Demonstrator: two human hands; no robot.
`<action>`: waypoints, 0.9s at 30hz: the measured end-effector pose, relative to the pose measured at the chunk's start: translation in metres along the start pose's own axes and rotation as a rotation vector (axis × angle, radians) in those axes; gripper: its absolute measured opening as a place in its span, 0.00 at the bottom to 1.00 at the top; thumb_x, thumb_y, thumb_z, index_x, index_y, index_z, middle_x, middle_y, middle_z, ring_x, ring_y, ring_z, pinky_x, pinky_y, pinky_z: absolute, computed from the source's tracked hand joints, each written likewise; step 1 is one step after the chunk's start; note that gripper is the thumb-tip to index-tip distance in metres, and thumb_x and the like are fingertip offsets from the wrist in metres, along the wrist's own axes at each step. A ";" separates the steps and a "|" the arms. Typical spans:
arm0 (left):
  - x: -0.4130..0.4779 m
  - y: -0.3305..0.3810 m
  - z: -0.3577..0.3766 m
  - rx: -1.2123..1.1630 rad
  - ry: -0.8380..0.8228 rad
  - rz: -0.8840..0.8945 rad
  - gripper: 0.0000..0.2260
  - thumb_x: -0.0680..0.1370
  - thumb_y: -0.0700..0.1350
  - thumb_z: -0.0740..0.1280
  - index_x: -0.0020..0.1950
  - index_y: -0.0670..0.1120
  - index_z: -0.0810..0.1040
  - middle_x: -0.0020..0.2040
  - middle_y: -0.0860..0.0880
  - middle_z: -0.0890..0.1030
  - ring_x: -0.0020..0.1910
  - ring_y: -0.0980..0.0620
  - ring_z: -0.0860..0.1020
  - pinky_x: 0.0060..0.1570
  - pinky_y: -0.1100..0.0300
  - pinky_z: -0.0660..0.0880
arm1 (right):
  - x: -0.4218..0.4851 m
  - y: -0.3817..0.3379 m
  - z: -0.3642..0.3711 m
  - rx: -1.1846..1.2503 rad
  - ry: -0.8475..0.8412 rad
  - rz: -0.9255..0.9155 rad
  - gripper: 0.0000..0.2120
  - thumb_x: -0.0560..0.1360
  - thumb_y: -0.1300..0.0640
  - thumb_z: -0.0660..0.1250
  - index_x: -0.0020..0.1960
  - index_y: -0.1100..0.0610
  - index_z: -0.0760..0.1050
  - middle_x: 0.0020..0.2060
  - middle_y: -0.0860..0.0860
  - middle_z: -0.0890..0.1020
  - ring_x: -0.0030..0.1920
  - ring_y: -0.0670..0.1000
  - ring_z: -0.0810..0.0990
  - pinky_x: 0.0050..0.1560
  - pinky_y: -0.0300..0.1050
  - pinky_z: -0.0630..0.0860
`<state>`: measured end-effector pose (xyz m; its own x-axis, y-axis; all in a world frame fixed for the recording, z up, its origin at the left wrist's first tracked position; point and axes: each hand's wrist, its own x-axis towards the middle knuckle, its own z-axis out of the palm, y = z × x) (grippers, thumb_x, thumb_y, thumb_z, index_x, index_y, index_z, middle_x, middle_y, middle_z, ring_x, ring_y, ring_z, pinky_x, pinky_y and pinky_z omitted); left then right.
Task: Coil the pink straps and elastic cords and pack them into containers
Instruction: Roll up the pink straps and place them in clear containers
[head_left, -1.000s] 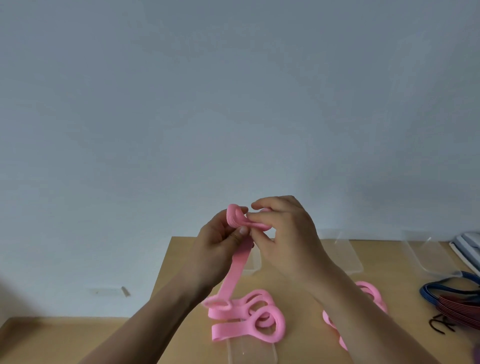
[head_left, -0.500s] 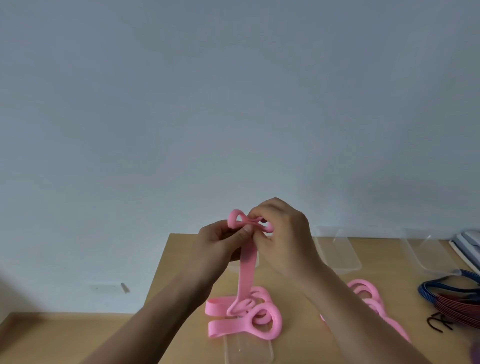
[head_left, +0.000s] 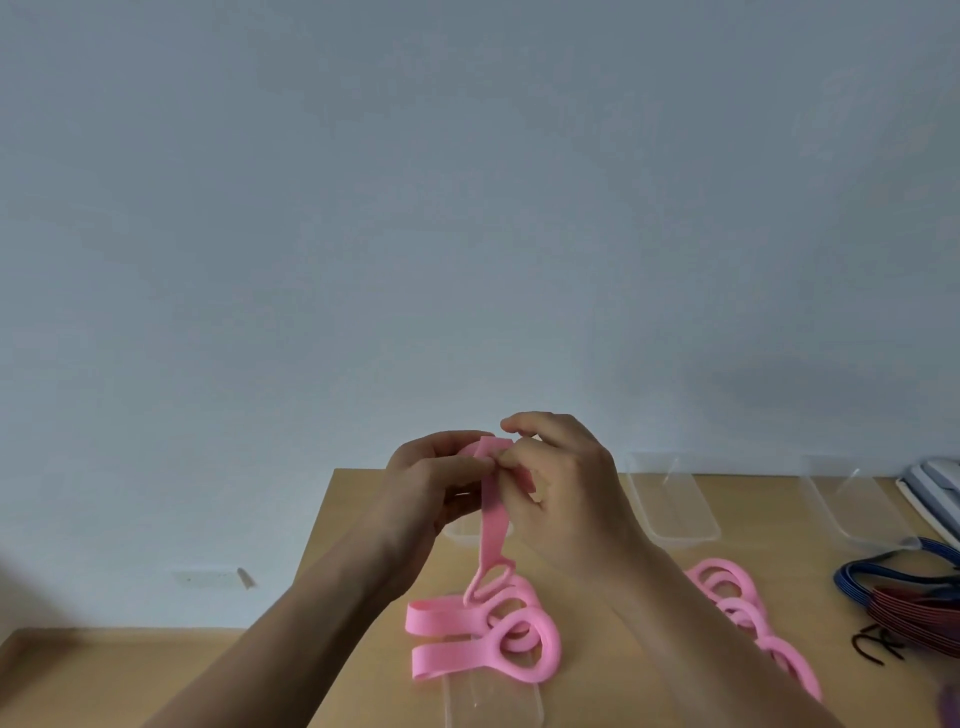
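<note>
My left hand (head_left: 431, 483) and my right hand (head_left: 563, 478) meet above the wooden table (head_left: 353, 545) and both pinch the top end of a pink strap (head_left: 493, 525). The strap hangs straight down between them to a heap of its own loops (head_left: 483, 634) on the table. A second pink strap (head_left: 737, 603) lies to the right, partly hidden by my right forearm. Blue and red elastic cords (head_left: 914, 603) lie in a bundle at the right edge.
Clear plastic containers stand on the table: one (head_left: 670, 504) behind my right hand, one (head_left: 852, 504) further right, one (head_left: 493, 701) at the near edge under the pink heap, and one partly hidden behind my hands. A grey wall rises behind the table.
The small loop held up at the fingertips has been flattened and folded over. The strap's hanging part has been drawn up, and the lowest loop now lifts off the heap.
</note>
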<state>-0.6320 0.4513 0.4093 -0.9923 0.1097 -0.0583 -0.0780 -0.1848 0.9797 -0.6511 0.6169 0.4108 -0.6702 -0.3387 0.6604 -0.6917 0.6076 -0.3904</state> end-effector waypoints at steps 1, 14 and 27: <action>0.000 -0.001 0.001 0.010 0.020 0.005 0.16 0.72 0.40 0.68 0.57 0.39 0.85 0.53 0.37 0.86 0.54 0.39 0.85 0.56 0.52 0.83 | 0.000 0.000 -0.001 0.029 -0.004 0.018 0.06 0.71 0.60 0.69 0.45 0.56 0.85 0.52 0.52 0.84 0.52 0.53 0.82 0.48 0.46 0.80; 0.001 -0.001 0.001 0.166 0.082 0.065 0.09 0.82 0.36 0.67 0.58 0.43 0.84 0.51 0.42 0.88 0.52 0.42 0.86 0.55 0.52 0.83 | 0.008 0.004 -0.010 0.242 -0.033 0.177 0.18 0.70 0.63 0.76 0.59 0.54 0.82 0.49 0.47 0.85 0.53 0.48 0.82 0.50 0.47 0.80; -0.007 -0.007 0.015 -0.070 0.196 -0.126 0.16 0.79 0.50 0.72 0.61 0.41 0.80 0.52 0.38 0.86 0.46 0.46 0.86 0.42 0.58 0.83 | 0.013 0.009 -0.006 0.290 -0.077 0.250 0.02 0.74 0.60 0.74 0.46 0.55 0.83 0.40 0.43 0.84 0.44 0.45 0.82 0.48 0.48 0.80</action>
<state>-0.6228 0.4662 0.4060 -0.9735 -0.0545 -0.2220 -0.2019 -0.2501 0.9469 -0.6648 0.6221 0.4195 -0.8384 -0.2653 0.4761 -0.5443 0.4534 -0.7058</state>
